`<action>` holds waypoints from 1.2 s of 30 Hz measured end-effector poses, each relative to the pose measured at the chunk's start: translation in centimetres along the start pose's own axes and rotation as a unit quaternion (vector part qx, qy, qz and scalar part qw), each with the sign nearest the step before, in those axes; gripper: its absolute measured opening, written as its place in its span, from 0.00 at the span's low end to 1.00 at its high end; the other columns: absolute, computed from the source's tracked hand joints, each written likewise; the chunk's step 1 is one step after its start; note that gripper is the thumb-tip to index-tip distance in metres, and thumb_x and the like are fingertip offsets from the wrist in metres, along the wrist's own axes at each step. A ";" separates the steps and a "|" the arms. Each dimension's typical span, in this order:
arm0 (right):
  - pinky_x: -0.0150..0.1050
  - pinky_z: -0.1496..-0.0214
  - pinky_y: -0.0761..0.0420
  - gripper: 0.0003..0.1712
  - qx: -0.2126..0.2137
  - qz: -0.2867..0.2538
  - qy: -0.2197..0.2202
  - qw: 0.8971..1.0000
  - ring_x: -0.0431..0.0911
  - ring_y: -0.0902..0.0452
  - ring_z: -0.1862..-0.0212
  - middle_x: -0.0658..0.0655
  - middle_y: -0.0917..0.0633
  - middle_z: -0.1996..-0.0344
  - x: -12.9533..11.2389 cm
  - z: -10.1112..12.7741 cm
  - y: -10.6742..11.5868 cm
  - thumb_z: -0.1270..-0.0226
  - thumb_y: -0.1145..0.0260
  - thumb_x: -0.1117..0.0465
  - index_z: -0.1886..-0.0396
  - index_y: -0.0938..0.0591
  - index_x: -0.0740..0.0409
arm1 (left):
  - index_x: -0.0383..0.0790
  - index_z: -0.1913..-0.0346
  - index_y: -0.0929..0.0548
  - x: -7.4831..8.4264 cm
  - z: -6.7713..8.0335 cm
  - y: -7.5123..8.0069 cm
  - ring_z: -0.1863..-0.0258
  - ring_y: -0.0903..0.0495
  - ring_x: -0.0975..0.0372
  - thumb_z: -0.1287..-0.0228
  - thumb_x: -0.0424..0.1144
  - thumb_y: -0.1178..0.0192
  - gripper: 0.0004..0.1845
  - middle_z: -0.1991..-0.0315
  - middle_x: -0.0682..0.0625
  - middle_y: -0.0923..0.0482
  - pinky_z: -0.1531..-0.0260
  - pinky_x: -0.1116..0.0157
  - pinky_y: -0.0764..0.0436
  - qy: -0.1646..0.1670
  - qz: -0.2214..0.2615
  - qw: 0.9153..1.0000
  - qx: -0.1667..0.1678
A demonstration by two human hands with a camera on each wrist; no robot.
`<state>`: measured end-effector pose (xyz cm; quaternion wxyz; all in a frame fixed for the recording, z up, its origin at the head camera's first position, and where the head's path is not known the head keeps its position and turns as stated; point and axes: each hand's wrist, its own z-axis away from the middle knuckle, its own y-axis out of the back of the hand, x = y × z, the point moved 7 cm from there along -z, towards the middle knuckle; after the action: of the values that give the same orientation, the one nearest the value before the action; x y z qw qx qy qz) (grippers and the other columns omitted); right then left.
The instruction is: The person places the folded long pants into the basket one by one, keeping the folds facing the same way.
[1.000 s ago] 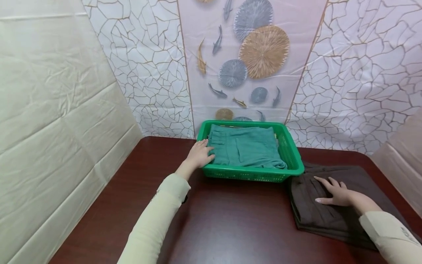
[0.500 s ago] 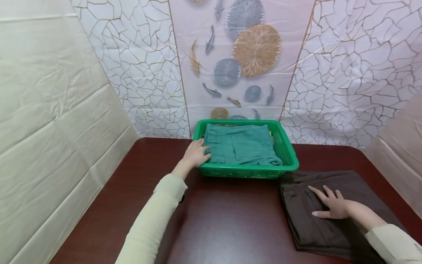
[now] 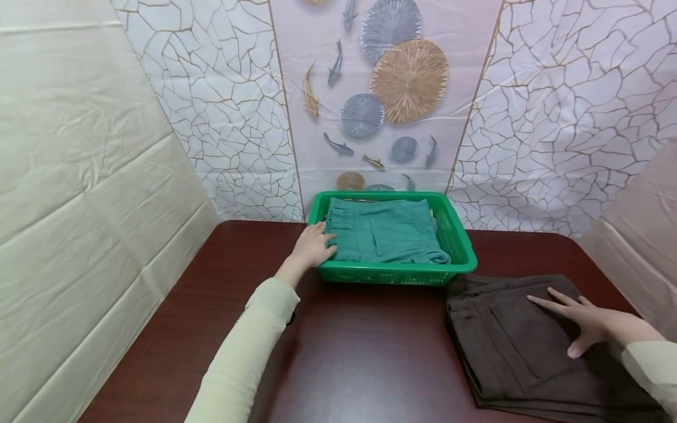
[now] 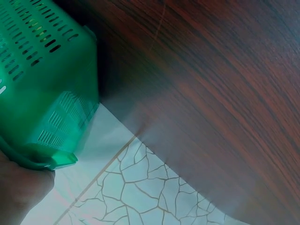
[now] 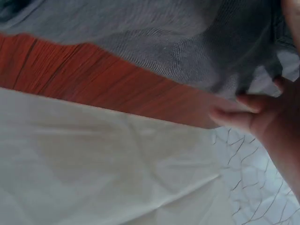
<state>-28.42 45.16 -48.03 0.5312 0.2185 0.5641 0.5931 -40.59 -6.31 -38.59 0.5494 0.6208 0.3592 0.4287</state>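
Note:
Folded teal trousers (image 3: pixel 381 232) lie in a green plastic basket (image 3: pixel 391 274) near the back of the table. My left hand (image 3: pixel 313 244) rests on the basket's left rim, its fingers reaching over the edge beside the trousers. Only part of that hand (image 4: pixel 23 190) shows in the left wrist view, at the basket's rim (image 4: pixel 35 164). On the right, folded dark brown trousers (image 3: pixel 518 346) lie flat, next to the basket's near right corner. Over them my right hand (image 3: pixel 587 320) is spread, fingers apart, holding nothing. The right wrist view has the hand (image 5: pixel 267 112) beside the cloth (image 5: pixel 154 47), looking greyish there.
A dark red-brown wooden table (image 3: pixel 365 346) carries everything. A patterned cloth backdrop (image 3: pixel 238 117) hangs behind it. Cream cloth (image 3: pixel 106 176) covers the left side, and pale cloth (image 3: pixel 642 235) the right. Other contents beneath the teal trousers are mostly hidden.
The brown trousers have slid nearer to me, away from the basket. My right hand has moved rightward across them. My left hand has stayed on the basket; the view has shifted slightly.

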 end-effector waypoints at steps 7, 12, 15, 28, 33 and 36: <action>0.81 0.49 0.57 0.73 -0.076 -0.018 -0.028 0.997 0.86 0.64 0.38 0.79 0.68 0.31 4.5 -3.5 -3.5 0.65 0.25 0.37 0.26 0.66 0.28 | 0.43 0.34 0.29 -0.5 0.1 0.1 0.26 0.51 0.51 0.29 0.49 0.52 0.24 0.27 0.39 0.47 0.26 0.55 0.52 -0.003 0.000 1.000 -0.001; 0.81 0.49 0.55 0.72 -0.093 -0.023 -0.045 0.994 0.89 0.60 0.41 0.83 0.65 0.33 2.9 -4.1 -4.2 0.62 0.26 0.37 0.28 0.70 0.23 | 0.43 0.34 0.29 -0.7 0.1 0.4 0.26 0.51 0.51 0.29 0.48 0.52 0.24 0.27 0.39 0.47 0.26 0.55 0.53 -0.003 0.001 1.000 0.001; 0.81 0.49 0.55 0.73 -0.106 -0.020 -0.052 0.993 0.89 0.57 0.42 0.84 0.65 0.33 2.0 -4.4 -4.8 0.60 0.27 0.36 0.28 0.72 0.25 | 0.43 0.34 0.29 -0.6 0.1 0.5 0.26 0.51 0.51 0.29 0.49 0.52 0.24 0.27 0.39 0.46 0.26 0.55 0.53 -0.003 0.000 1.000 0.001; 0.81 0.48 0.54 0.68 -0.111 0.008 -0.040 0.993 0.88 0.57 0.41 0.85 0.62 0.33 -7.0 -4.9 -4.3 0.57 0.30 0.34 0.38 0.78 0.11 | 0.43 0.35 0.28 -0.7 0.3 0.8 0.26 0.51 0.52 0.29 0.48 0.51 0.24 0.27 0.39 0.46 0.26 0.55 0.52 0.002 0.003 1.000 0.003; 0.81 0.47 0.56 0.67 -0.101 -0.020 -0.005 0.995 0.84 0.52 0.39 0.81 0.65 0.31 -6.1 -6.2 -5.3 0.55 0.29 0.38 0.28 0.70 0.23 | 0.44 0.35 0.28 -0.7 0.1 0.5 0.26 0.51 0.53 0.29 0.49 0.51 0.24 0.27 0.40 0.46 0.26 0.56 0.52 0.002 -0.001 1.000 0.007; 0.71 0.43 0.39 0.61 -0.069 -0.014 0.065 0.995 0.63 0.51 0.28 0.60 0.68 0.26 -6.0 -4.9 -4.3 0.49 0.30 0.42 0.24 0.60 0.35 | 0.44 0.35 0.28 -0.5 0.1 0.1 0.25 0.51 0.53 0.29 0.50 0.52 0.24 0.27 0.40 0.46 0.26 0.56 0.52 -0.002 0.000 1.000 -0.001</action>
<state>-28.93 36.87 -51.15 0.5155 0.1340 0.5586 0.6358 -40.70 -6.84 -38.61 0.5509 0.6209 0.3579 0.4277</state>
